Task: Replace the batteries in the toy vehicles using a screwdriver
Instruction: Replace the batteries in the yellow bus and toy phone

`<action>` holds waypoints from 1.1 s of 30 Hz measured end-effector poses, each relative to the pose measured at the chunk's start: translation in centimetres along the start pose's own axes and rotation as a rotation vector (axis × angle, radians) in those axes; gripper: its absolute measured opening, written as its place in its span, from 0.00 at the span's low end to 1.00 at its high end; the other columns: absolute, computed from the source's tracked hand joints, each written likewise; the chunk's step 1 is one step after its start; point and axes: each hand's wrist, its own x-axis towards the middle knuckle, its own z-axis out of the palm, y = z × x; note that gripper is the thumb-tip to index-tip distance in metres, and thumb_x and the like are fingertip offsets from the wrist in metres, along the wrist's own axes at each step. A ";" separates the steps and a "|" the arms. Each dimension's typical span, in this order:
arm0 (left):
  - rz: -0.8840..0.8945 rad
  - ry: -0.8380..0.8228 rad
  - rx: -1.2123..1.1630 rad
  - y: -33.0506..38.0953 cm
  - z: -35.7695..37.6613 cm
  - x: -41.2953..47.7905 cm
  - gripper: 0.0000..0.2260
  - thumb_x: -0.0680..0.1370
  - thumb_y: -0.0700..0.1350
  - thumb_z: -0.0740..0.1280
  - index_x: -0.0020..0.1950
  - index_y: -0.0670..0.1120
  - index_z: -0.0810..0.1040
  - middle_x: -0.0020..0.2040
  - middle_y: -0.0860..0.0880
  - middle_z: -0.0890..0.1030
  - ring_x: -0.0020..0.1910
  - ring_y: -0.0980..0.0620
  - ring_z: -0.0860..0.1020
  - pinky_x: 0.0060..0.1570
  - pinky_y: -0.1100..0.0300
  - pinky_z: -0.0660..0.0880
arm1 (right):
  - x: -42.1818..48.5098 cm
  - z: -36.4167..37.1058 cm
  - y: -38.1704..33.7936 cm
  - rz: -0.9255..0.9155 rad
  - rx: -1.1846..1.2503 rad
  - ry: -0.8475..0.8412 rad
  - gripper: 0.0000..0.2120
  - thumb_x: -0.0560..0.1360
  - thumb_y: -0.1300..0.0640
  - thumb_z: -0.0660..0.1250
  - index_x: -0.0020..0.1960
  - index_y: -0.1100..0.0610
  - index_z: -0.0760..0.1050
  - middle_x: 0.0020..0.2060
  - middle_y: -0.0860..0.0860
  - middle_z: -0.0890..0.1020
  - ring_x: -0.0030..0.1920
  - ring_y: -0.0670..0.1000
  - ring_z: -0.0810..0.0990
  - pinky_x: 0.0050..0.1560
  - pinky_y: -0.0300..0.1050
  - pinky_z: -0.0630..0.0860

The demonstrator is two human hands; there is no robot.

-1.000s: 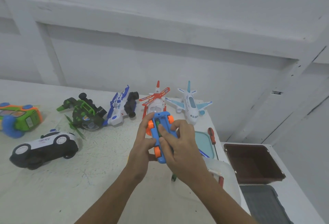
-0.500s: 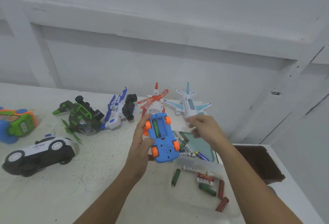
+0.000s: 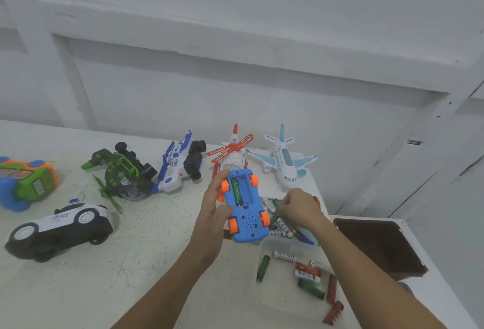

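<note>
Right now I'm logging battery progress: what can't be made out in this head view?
Head view:
- Right hand: its own back hides whether the fingers pinch a battery.
- Screwdriver: mostly hidden behind that hand.
- Orange-green toy: cut off by left edge.
- Loose batteries: labels blurred.

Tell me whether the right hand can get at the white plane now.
Probably yes: the right hand is just in front of the plane, and nothing stands between them.

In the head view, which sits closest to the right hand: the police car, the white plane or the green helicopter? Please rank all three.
1. White plane, just behind the right hand.
2. Green helicopter, off to the left, at the back.
3. Police car, far left.
</note>
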 end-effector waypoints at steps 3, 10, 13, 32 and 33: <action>0.004 -0.015 -0.006 -0.1 -0.1 0.0 0.28 0.70 0.46 0.58 0.69 0.64 0.67 0.62 0.63 0.74 0.57 0.57 0.81 0.37 0.57 0.81 | 0.3 -1.3 0.3 0.080 0.331 0.035 0.17 0.76 0.58 0.67 0.30 0.56 0.67 0.25 0.49 0.73 0.27 0.51 0.70 0.34 0.43 0.71; 0.003 -0.024 -0.014 -0.2 -0.2 0.1 0.27 0.71 0.46 0.57 0.69 0.65 0.67 0.60 0.64 0.75 0.57 0.57 0.81 0.37 0.56 0.81 | -1.6 -6.2 -1.7 0.021 1.207 -0.007 0.05 0.76 0.71 0.63 0.42 0.70 0.76 0.37 0.62 0.82 0.37 0.60 0.84 0.40 0.48 0.84; 0.008 -0.028 -0.011 -0.1 0.0 0.1 0.28 0.71 0.46 0.57 0.70 0.64 0.66 0.62 0.63 0.73 0.57 0.57 0.80 0.36 0.57 0.81 | -2.6 -7.1 -2.8 -0.094 1.245 -0.069 0.07 0.76 0.72 0.61 0.42 0.68 0.76 0.39 0.64 0.79 0.38 0.59 0.83 0.39 0.49 0.84; 0.120 0.022 0.059 -0.8 -0.7 0.3 0.28 0.73 0.43 0.58 0.70 0.66 0.68 0.70 0.57 0.69 0.68 0.47 0.73 0.52 0.44 0.81 | -6.6 -4.1 -8.0 -0.701 0.277 0.294 0.04 0.73 0.58 0.72 0.47 0.55 0.84 0.43 0.49 0.78 0.43 0.41 0.76 0.45 0.25 0.68; 0.135 0.031 0.078 -0.9 -0.7 0.3 0.28 0.73 0.43 0.58 0.70 0.66 0.67 0.70 0.57 0.69 0.69 0.46 0.72 0.55 0.41 0.80 | -6.5 -3.8 -8.0 -0.698 0.284 0.289 0.04 0.73 0.57 0.72 0.47 0.55 0.84 0.44 0.48 0.76 0.44 0.40 0.75 0.45 0.25 0.67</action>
